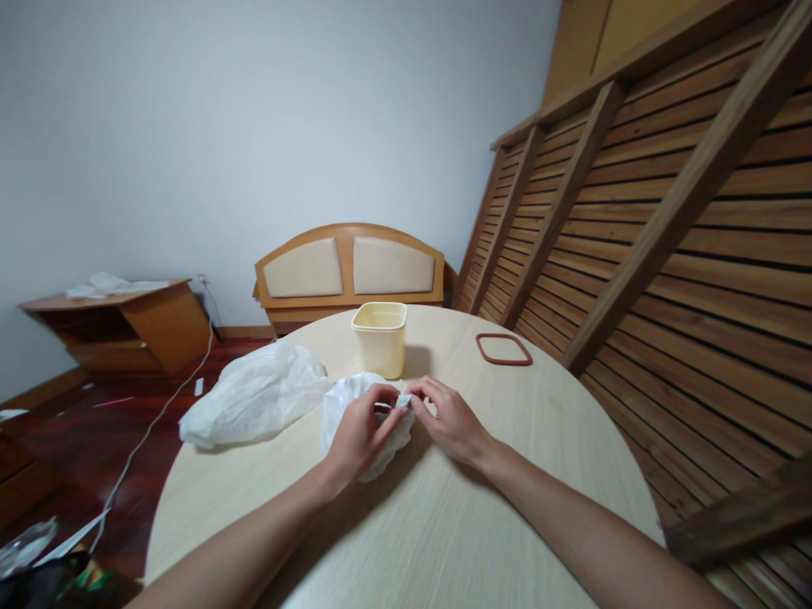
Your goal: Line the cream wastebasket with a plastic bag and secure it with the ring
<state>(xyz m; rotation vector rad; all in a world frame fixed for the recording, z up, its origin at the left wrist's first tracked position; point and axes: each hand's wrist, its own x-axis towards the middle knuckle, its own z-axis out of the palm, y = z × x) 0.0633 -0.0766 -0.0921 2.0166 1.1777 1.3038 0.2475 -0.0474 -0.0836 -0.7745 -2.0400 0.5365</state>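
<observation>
Both hands meet over the middle of the round table, just in front of a pale yellow plastic bin that stands upright. My left hand is closed, pinching the edge of a thin white plastic bag. From the other side my right hand pinches the same bag's edge with thumb and fingers. The bag hangs loosely around and below my left hand, partly hidden by it. A second, larger crumpled white plastic bag lies to the left. A brown rounded-square ring rests flat on the right.
A slatted wooden panel leans along the table's right side. Behind the table stands a headboard. At the left is a low wooden desk with papers on top, and a white cable runs across the dark red floor.
</observation>
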